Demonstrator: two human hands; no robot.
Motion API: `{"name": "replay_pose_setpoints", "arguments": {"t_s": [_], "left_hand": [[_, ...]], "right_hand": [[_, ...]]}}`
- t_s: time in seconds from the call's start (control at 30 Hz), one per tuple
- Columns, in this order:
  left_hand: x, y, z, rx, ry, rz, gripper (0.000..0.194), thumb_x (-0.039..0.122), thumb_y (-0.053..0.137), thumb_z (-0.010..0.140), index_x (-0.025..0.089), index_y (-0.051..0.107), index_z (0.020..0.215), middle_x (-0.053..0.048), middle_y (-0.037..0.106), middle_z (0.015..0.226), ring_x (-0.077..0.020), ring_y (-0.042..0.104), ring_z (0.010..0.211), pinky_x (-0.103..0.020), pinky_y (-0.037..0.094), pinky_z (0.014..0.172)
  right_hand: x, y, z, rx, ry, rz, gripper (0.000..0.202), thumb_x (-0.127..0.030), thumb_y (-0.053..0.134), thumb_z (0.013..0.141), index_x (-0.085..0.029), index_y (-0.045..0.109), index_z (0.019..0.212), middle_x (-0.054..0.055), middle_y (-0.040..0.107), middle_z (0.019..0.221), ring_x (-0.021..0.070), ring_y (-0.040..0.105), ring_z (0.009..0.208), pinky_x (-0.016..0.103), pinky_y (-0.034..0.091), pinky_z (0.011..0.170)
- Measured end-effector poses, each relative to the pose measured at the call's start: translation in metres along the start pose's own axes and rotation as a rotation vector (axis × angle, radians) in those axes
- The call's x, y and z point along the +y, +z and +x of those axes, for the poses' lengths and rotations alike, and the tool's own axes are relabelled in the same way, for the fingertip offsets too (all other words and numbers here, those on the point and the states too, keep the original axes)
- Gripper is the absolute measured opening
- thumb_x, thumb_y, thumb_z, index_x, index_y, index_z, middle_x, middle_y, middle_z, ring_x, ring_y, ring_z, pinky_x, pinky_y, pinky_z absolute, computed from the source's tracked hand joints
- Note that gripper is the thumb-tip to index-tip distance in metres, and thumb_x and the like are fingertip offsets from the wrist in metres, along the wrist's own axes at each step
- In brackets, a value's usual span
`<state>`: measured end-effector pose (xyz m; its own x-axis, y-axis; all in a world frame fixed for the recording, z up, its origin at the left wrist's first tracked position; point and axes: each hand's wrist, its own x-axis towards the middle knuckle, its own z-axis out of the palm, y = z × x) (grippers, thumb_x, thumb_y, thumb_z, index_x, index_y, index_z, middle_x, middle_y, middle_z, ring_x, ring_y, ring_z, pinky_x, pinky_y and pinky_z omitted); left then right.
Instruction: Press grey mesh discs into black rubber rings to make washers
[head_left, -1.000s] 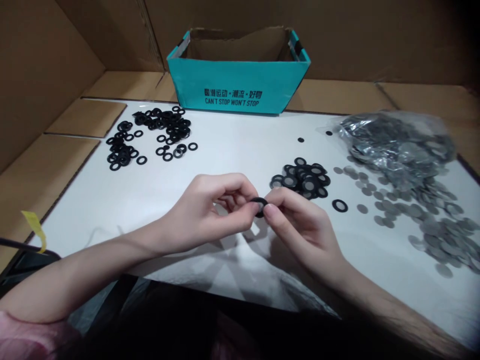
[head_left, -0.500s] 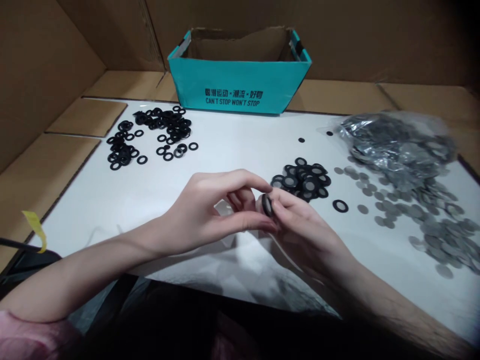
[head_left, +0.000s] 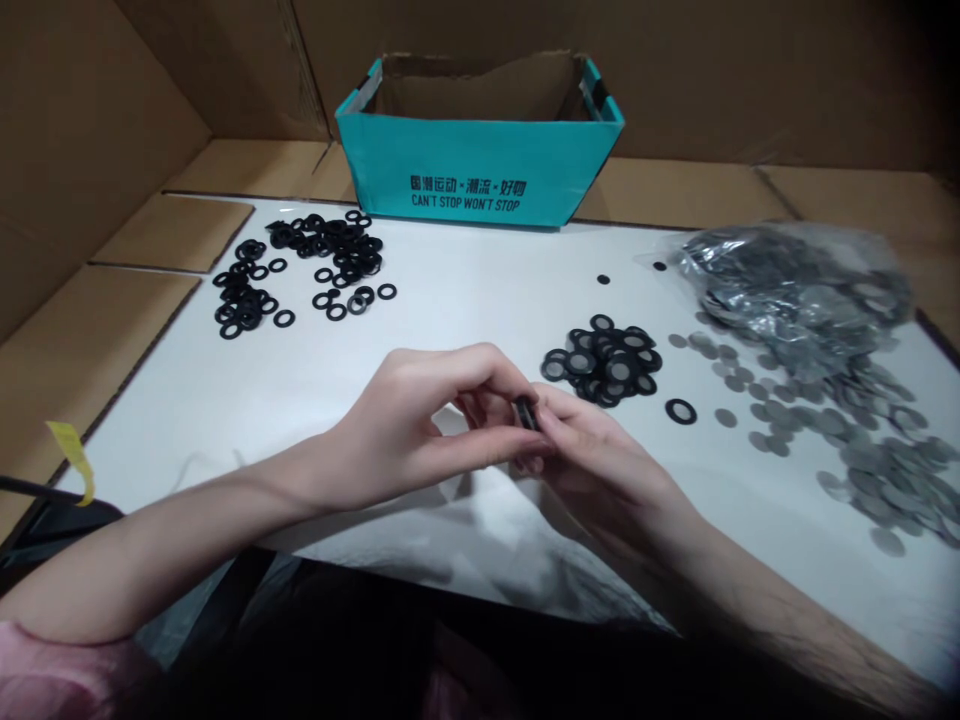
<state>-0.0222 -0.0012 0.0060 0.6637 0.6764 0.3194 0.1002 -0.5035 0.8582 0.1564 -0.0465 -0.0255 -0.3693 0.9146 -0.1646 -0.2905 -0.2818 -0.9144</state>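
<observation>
Above the front of the white table (head_left: 450, 290), my left hand (head_left: 427, 410) and my right hand (head_left: 607, 450) meet at one black rubber washer (head_left: 526, 413). The thumb and fingertips of my left hand pinch it from the left, while my right thumb and fingers grip its right side. It is seen nearly edge-on and partly covered by fingers, so whether its centre is filled cannot be seen. Just beyond my right hand lies a pile of black washers with grey discs in their centres (head_left: 619, 370). One similar washer (head_left: 681, 411) lies apart to its right.
Loose black rings (head_left: 330, 240) are heaped at the back left. Grey round discs (head_left: 870, 470) spread over the right side, below a clear plastic bag (head_left: 795, 290) of more discs. A teal box (head_left: 472, 165) stands at the back, with cardboard walls (head_left: 712, 80) around.
The washer has turned more edge-on between my fingers and moved slightly left. My left fingertips have closed in on it; the piles look unchanged.
</observation>
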Motion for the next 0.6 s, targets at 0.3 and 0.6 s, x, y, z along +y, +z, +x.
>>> {"name": "replay_pose_setpoints", "arguments": {"t_s": [0.3,0.6], "left_hand": [[0.003,-0.004,0.002,0.022,0.013,0.125,0.011,0.023,0.066,0.087,0.013,0.064,0.09,-0.003,0.069,0.077,-0.0111,0.062,0.067,-0.022,0.051,0.064],[-0.001,-0.003,0.002,-0.047,-0.111,0.157,0.017,0.02,0.054,0.092,0.012,0.06,0.078,-0.001,0.059,0.065,-0.0089,0.05,0.056,-0.021,0.04,0.054]], "right_hand": [[-0.002,-0.004,-0.001,0.07,-0.124,-0.252,0.024,-0.041,0.053,0.092,-0.02,0.055,0.08,0.0,0.049,0.074,0.0128,0.048,0.069,0.026,0.042,0.064],[-0.001,0.007,-0.004,0.215,-0.194,-0.483,0.013,-0.03,0.056,0.091,-0.02,0.052,0.084,-0.001,0.048,0.074,0.014,0.052,0.071,0.028,0.041,0.063]]}}
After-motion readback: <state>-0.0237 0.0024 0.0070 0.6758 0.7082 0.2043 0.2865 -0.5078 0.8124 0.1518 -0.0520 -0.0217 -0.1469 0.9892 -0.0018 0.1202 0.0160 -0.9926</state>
